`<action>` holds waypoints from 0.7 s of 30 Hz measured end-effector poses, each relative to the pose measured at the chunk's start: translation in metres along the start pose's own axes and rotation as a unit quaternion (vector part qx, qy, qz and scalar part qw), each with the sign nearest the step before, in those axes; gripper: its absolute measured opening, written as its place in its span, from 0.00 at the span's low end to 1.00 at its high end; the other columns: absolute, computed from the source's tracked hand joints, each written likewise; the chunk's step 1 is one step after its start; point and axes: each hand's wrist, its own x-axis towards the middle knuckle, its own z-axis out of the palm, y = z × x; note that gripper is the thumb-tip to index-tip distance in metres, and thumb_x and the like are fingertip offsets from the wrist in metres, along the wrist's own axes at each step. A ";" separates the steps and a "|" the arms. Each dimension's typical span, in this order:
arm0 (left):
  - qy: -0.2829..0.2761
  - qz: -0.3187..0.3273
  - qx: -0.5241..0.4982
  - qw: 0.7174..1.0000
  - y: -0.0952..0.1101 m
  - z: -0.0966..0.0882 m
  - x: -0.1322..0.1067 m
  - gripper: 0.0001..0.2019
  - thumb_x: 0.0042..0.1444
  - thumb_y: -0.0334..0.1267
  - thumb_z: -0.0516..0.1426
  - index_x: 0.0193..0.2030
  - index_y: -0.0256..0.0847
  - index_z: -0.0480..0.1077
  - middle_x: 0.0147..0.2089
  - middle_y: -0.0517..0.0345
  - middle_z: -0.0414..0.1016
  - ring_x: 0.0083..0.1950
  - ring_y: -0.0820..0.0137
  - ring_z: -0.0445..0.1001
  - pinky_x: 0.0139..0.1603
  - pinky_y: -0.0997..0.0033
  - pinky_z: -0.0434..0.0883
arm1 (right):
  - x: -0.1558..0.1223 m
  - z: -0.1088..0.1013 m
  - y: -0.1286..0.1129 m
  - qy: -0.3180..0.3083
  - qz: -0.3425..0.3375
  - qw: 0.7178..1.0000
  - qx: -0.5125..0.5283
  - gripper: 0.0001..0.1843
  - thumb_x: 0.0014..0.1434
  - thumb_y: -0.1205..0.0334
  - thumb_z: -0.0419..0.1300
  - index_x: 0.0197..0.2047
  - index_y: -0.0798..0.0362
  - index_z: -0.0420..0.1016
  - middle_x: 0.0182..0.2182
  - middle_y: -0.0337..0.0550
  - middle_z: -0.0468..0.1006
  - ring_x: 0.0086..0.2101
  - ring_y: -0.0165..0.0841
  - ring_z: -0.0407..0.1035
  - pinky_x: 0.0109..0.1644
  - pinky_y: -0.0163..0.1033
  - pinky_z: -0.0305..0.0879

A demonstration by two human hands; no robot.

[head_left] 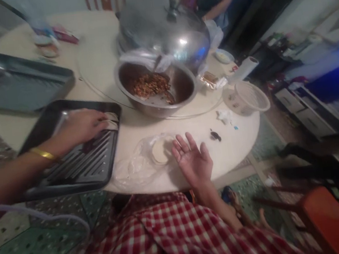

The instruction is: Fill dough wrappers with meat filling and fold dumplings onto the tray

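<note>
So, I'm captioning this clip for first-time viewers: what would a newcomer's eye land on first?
Probably the big domed steel lid at the far side of the table, with a steel bowl of chopped filling just before it. Nearer, the left hand, gold bangle on its wrist, rests on a dark ridged tray, and the right hand lies open, palm up, beside a round dough wrapper on clear plastic.

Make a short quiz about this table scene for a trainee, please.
1. True or false: the right hand lies open, palm up, near the edge of the table.
2. The left hand is over which thing? A) pot lid B) dark ridged tray C) white basket
3. Fill in: the chopped filling lies in the metal ____.
Key: 1 true; 2 B; 3 bowl.
</note>
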 end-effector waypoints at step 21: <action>-0.027 0.168 0.063 0.983 0.178 0.042 -0.011 0.21 0.69 0.42 0.45 0.58 0.46 0.75 0.64 0.43 0.71 0.58 0.47 0.70 0.50 0.49 0.66 | -0.028 -0.056 0.003 -0.061 -0.276 0.864 -0.417 0.08 0.63 0.56 0.61 0.42 0.45 0.81 0.46 0.44 0.82 0.49 0.35 0.75 0.58 0.46 0.71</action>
